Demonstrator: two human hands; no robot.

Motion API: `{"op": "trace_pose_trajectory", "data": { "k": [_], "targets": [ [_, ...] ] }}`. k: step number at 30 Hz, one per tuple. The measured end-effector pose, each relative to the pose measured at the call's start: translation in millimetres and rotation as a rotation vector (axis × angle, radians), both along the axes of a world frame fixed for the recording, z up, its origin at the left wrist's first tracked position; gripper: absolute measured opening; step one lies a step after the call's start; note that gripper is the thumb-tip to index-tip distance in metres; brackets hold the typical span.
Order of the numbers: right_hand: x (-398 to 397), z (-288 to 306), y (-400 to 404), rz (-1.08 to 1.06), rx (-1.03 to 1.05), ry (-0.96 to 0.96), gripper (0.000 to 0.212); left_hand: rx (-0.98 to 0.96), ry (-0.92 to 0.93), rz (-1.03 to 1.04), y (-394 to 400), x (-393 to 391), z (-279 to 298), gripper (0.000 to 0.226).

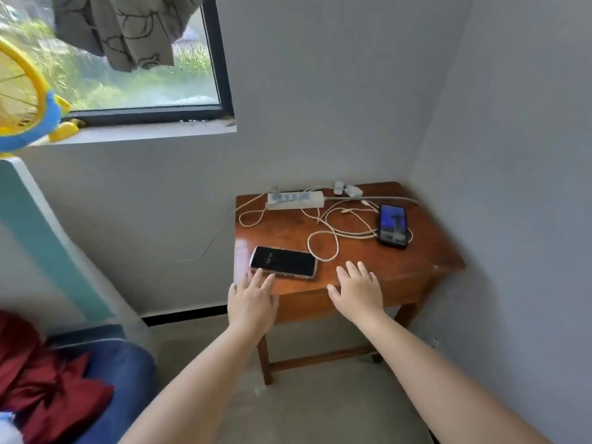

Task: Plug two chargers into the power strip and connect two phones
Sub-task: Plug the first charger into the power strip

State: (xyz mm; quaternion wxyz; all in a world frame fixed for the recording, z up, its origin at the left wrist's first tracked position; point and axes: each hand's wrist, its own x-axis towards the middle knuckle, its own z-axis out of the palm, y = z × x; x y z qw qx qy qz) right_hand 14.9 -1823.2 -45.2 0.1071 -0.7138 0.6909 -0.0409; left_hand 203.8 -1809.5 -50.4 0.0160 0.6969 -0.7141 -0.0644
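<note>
A white power strip (294,200) lies at the back of a small wooden table (400,267). Two white charger plugs (347,189) rest loose behind its right end, apart from its sockets. Their white cables (336,230) coil across the tabletop. A black phone (283,261) lies flat near the front left edge, its screen lit. A second phone (392,225) with a lit picture sits at the right. My left hand (253,299) is open, fingertips touching the near edge of the black phone. My right hand (357,291) rests open on the table's front edge, holding nothing.
The table stands in a corner between two grey walls. A window (141,78) with hanging cloth is up on the left, a yellow and blue fan (25,100) on its sill. A blue seat with red cloth (48,382) sits low on the left.
</note>
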Motion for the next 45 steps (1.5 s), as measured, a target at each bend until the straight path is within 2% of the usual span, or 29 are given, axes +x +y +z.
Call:
{"op": "trace_pose_trajectory", "data": {
  "k": [5, 11, 15, 22, 26, 29, 31, 34, 36, 39, 42, 45],
  "targets": [
    [2.7, -11.4, -94.1, -0.009, 0.021, 0.001, 0.051, 0.037, -0.029, 0.018, -102.2, 8.8, -17.7, 0.046],
    [4.3, -27.6, -184.1, -0.091, 0.062, -0.055, 0.05, 0.156, 0.072, -0.024, -205.5, 13.4, -49.6, 0.047],
    [4.2, -31.2, -227.8, -0.063, 0.045, -0.091, 0.048, 0.185, 0.101, -0.003, -251.1, 13.9, -62.2, 0.046],
    [5.9, -51.4, -276.1, 0.095, -0.035, -0.129, 0.044, 0.22, 0.132, 0.079, -258.8, 19.7, -90.9, 0.051],
    [9.0, -55.0, -298.5, 0.181, -0.092, -0.152, 0.041, 0.198, 0.151, 0.113, -258.0, 17.4, -91.0, 0.079],
    [10.6, -49.2, -312.5, 0.232, -0.151, -0.056, 0.037, 0.183, 0.172, 0.076, -257.6, 18.6, -91.2, 0.089],
    [16.7, -41.4, -322.3, 0.265, -0.101, -0.008, 0.038, 0.179, 0.189, 0.049, -261.3, 21.2, -89.0, 0.089],
    [25.9, -39.4, -332.3, 0.294, 0.096, 0.073, 0.05, 0.192, 0.179, 0.034, -258.3, 22.5, -88.8, 0.089],
    [15.1, -45.9, -336.7, 0.326, 0.17, 0.108, 0.049, 0.208, 0.188, 0.049, -253.8, 8.2, -92.3, 0.086],
    [-0.5, -50.9, -343.9, 0.414, 0.225, 0.096, 0.046, 0.222, 0.189, 0.08, -254.5, -2.3, -92.4, 0.069],
    [-1.7, -40.5, -348.7, 0.512, 0.239, 0.011, 0.042, 0.179, 0.08, 0.072, -262.7, 9.3, -86.0, 0.05],
    [-13.8, -32.9, -349.5, 0.492, 0.31, -0.199, 0.031, 0.15, 0.051, 0.074, -264.1, 13.6, -80.9, 0.054]
  ]
}}
